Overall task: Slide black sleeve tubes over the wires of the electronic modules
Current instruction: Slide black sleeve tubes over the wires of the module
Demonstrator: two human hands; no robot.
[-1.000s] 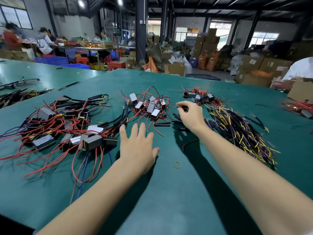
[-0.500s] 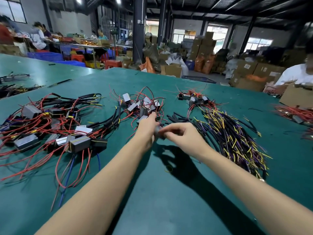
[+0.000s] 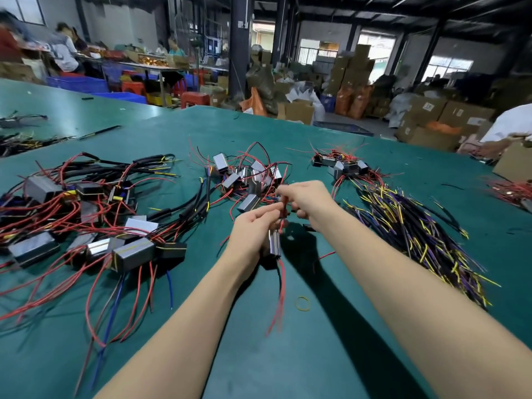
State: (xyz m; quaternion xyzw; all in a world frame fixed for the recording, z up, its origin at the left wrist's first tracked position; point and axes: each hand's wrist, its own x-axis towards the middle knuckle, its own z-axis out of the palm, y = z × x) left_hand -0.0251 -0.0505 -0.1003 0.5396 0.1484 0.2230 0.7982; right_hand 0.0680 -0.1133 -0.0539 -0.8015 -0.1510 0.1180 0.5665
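Note:
My left hand point(image 3: 253, 231) grips a small silver module point(image 3: 275, 244) above the green table point(image 3: 316, 355); its red wires point(image 3: 280, 292) hang down toward me. My right hand point(image 3: 305, 198) pinches the module's upper red wires just above the left hand's fingers. Whether a black sleeve tube is in my right hand is hidden by the fingers. Behind the hands lies a small heap of bare modules point(image 3: 247, 177) with red wires. A few loose black sleeve tubes point(image 3: 308, 227) lie under my right wrist.
A big pile of sleeved modules point(image 3: 95, 220) fills the left. Black, yellow and purple wire bundles point(image 3: 411, 228) spread on the right, more modules point(image 3: 339, 165) behind them. A yellow rubber band point(image 3: 302, 303) lies near me. A person in white point(image 3: 509, 125) sits at far right.
My left hand reached into the middle heap, took a module and lifted it toward me. My right hand came from the loose tubes to meet it and now pinches its wires.

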